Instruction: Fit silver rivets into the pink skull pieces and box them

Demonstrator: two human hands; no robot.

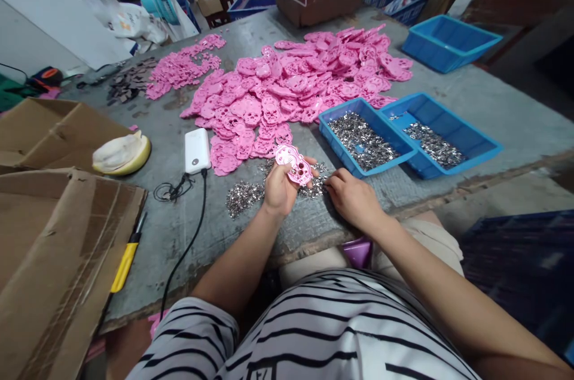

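Note:
My left hand [280,190] grips a pink plastic part [295,164] with rounded outline and several holes, held above the table's front part. To its right, my right hand [352,195] has its fingers pinched at a scatter of small shiny metal pieces [314,188]; whatever is between the fingertips is too small or hidden to make out. Another loose pile of the metal pieces [243,197] lies left of my left wrist. Just beyond both hands spreads a large heap of similar pink parts [269,93].
Blue trays [406,155] [493,149] with metal pieces stand at right, another blue tray [452,39] behind them. At left are a white power bank [197,151] with a black cable, a fruit rind [128,155], cardboard boxes [58,248] and a yellow-handled screwdriver [124,266].

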